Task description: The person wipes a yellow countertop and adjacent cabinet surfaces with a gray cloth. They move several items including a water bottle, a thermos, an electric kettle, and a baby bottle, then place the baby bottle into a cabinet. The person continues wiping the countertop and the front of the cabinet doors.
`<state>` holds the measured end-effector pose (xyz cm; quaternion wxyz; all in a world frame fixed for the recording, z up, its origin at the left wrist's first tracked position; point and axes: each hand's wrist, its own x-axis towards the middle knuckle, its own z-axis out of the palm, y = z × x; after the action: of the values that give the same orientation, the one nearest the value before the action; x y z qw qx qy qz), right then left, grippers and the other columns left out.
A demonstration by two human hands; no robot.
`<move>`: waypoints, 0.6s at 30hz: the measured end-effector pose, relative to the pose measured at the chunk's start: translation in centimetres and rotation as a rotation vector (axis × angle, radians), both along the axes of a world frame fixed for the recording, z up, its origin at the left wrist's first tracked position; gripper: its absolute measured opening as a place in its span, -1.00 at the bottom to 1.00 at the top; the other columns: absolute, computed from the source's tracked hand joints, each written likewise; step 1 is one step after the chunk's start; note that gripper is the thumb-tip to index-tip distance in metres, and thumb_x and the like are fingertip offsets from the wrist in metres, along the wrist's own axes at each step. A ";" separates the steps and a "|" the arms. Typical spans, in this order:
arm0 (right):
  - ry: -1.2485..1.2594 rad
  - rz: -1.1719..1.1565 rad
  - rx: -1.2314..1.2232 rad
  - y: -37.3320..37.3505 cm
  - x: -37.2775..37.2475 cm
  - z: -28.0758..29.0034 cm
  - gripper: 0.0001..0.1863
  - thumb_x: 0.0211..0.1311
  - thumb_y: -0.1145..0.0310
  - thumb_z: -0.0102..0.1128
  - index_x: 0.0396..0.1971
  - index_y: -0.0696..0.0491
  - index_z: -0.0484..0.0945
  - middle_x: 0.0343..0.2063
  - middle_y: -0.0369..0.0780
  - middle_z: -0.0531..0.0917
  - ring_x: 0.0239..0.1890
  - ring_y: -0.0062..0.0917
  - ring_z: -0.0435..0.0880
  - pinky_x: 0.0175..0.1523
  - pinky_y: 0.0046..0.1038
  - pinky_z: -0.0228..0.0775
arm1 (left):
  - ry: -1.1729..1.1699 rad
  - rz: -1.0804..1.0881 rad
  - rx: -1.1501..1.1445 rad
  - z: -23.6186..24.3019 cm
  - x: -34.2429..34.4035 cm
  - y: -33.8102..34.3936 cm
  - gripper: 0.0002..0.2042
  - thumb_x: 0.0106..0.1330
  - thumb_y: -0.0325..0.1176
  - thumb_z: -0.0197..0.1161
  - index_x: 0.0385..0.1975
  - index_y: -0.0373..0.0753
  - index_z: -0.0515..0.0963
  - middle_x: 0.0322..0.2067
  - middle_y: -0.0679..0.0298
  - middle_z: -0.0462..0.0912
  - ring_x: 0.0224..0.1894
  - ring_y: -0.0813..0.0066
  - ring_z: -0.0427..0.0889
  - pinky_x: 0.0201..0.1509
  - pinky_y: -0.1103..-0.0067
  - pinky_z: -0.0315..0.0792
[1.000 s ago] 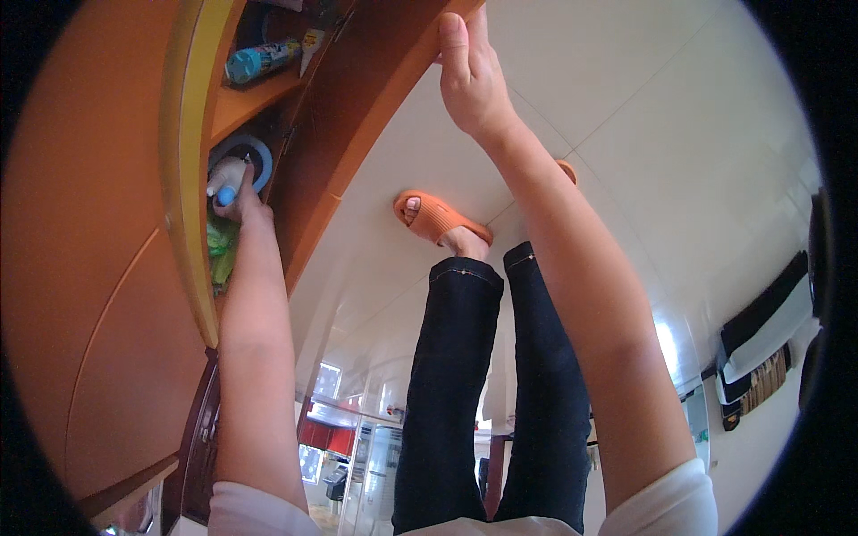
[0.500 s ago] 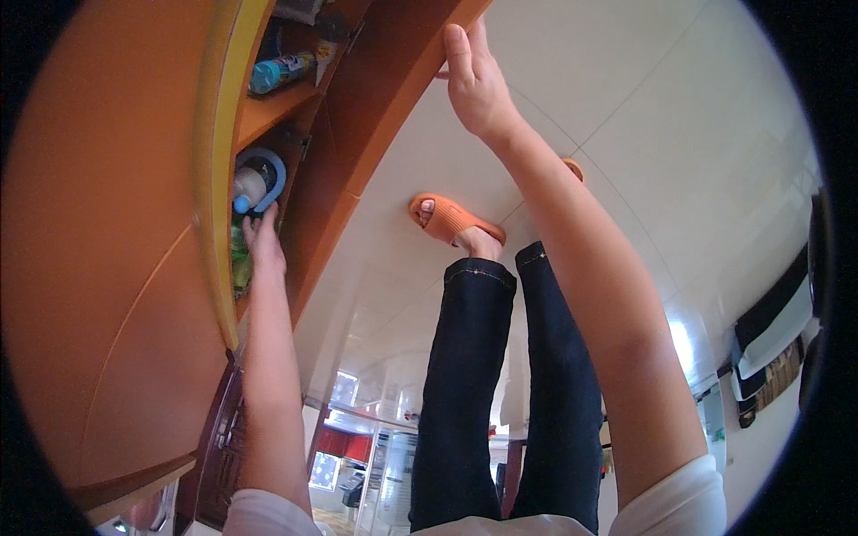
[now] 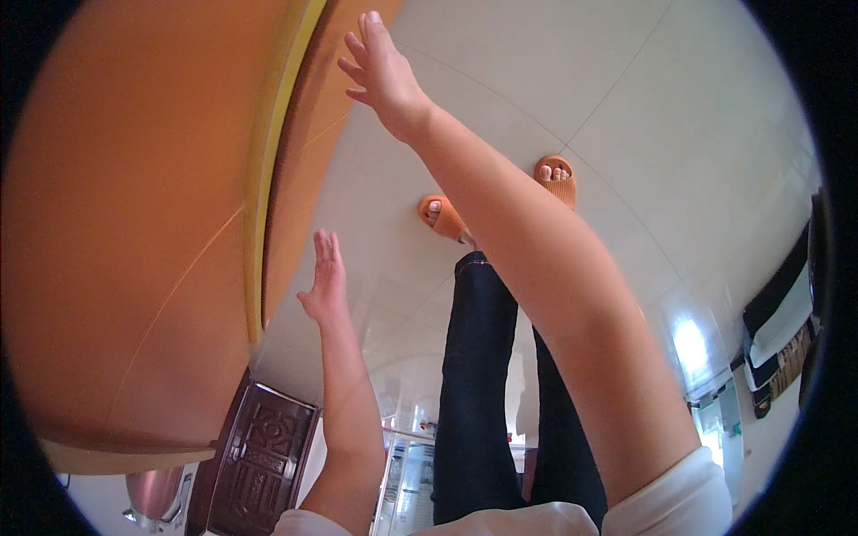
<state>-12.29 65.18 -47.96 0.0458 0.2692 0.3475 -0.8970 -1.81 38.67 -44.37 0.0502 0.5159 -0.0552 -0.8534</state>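
Observation:
My right hand (image 3: 380, 71) is open, fingers spread, at the upper middle of the head view, beside the orange cabinet door (image 3: 313, 76). Whether it touches the door I cannot tell. My left hand (image 3: 322, 268) is open and holds nothing, lower down, just right of the door's lower end. The door now lies almost flush along the yellow edge (image 3: 266, 179) of the orange cabinet (image 3: 125, 179), and the shelves behind it are hidden.
My feet in orange slippers (image 3: 438, 214) are on pale floor tiles (image 3: 643, 125). A dark carved wooden door (image 3: 259, 456) and a pinkish metal object (image 3: 152, 487) are at lower left. Black and white furniture (image 3: 773, 322) stands at the right rim.
The cabinet door has swung leftward, covering the shelves. My left hand has come out of the cabinet. My right hand has moved left and spread its fingers from the door's edge.

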 end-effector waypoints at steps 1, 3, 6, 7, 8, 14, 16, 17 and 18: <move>-0.018 -0.013 -0.055 0.1 -0.6 0.5 -0.19 0.26 -0.31 -0.51 0.37 -0.14 -0.30 0.38 -0.19 -0.15 0.39 -0.26 -0.08 0.35 -0.11 -0.12 | 0.019 0.010 -0.007 0.1 -0.6 0.0 -0.09 0.20 0.41 -0.45 0.34 -0.26 -0.19 0.37 0.21 -0.09 0.41 0.28 -0.13 0.42 0.17 -0.27; -0.047 -0.020 -0.163 0.5 -1.0 1.6 -0.19 0.26 -0.30 -0.49 0.37 -0.13 -0.27 0.38 -0.18 -0.12 0.40 -0.27 -0.09 0.35 -0.11 -0.13 | 0.072 0.028 -0.025 0.4 -1.9 0.0 -0.13 0.22 0.39 -0.46 0.35 -0.22 -0.17 0.37 0.26 -0.07 0.40 0.27 -0.11 0.42 0.16 -0.24; -0.063 0.000 -0.305 1.2 -0.5 3.2 -0.20 0.27 -0.28 -0.43 0.37 -0.10 -0.23 0.37 -0.18 -0.08 0.39 -0.28 -0.07 0.34 -0.12 -0.11 | 0.162 0.020 -0.024 1.1 -4.1 -0.4 -0.17 0.24 0.37 -0.49 0.36 -0.14 -0.16 0.37 0.32 -0.05 0.39 0.26 -0.06 0.41 0.14 -0.21; -0.069 0.008 -0.345 1.7 0.0 3.6 -0.20 0.27 -0.27 -0.41 0.37 -0.09 -0.21 0.37 -0.18 -0.06 0.39 -0.28 -0.06 0.34 -0.13 -0.10 | 0.169 -0.004 -0.005 1.4 -4.5 -0.6 -0.19 0.25 0.37 -0.49 0.36 -0.12 -0.16 0.37 0.33 -0.05 0.39 0.25 -0.05 0.40 0.13 -0.20; -0.069 0.024 -0.386 2.3 0.4 4.2 -0.20 0.28 -0.26 -0.40 0.37 -0.08 -0.20 0.37 -0.18 -0.05 0.39 -0.28 -0.05 0.34 -0.13 -0.09 | 0.184 -0.021 0.013 2.0 -4.7 -0.9 -0.20 0.25 0.36 -0.49 0.36 -0.09 -0.16 0.37 0.35 -0.04 0.39 0.25 -0.04 0.40 0.12 -0.18; -0.361 0.121 0.018 1.5 11.7 8.7 -0.33 0.29 -0.12 -0.17 0.26 0.00 0.16 0.15 -0.15 0.41 0.08 -0.37 0.44 0.18 -0.30 0.21 | -0.216 -0.490 -0.303 5.9 -1.6 -0.6 -0.34 0.35 0.18 -0.33 0.30 -0.18 0.03 0.21 0.24 0.28 0.20 0.18 0.33 0.18 0.18 0.27; -0.463 0.123 0.037 1.1 14.3 13.9 -0.53 0.35 0.09 -0.12 0.14 0.06 0.32 -0.03 -0.16 0.52 -0.01 -0.44 0.50 0.06 -0.45 0.34 | -0.217 -0.961 -0.452 10.0 -0.3 2.8 -0.53 0.36 -0.03 -0.10 0.13 -0.23 0.29 0.01 0.26 0.47 0.01 0.24 0.49 0.03 0.33 0.38; -0.293 0.158 0.186 1.5 15.6 15.9 -0.58 0.37 0.16 -0.14 0.09 0.10 0.36 -0.08 -0.18 0.53 -0.07 -0.50 0.52 0.04 -0.49 0.34 | -0.065 -1.156 -0.602 13.1 -0.1 5.4 -0.59 0.34 -0.11 -0.04 0.06 -0.23 0.35 -0.03 0.25 0.50 -0.02 0.25 0.50 0.01 0.35 0.38; -0.269 0.175 0.260 1.9 14.6 20.5 -0.69 0.35 0.32 -0.10 0.00 0.12 0.42 -0.11 -0.19 0.54 -0.12 -0.54 0.53 0.02 -0.52 0.33 | 0.083 -1.325 -0.774 17.1 -0.2 7.5 -0.66 0.31 -0.19 0.02 0.00 -0.24 0.40 -0.08 0.25 0.52 -0.05 0.25 0.51 -0.01 0.38 0.38</move>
<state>2.27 67.06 -27.46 0.1344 0.3591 0.4730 -0.7932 -1.97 46.13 -27.26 -0.2924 0.2881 -0.6457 -0.6438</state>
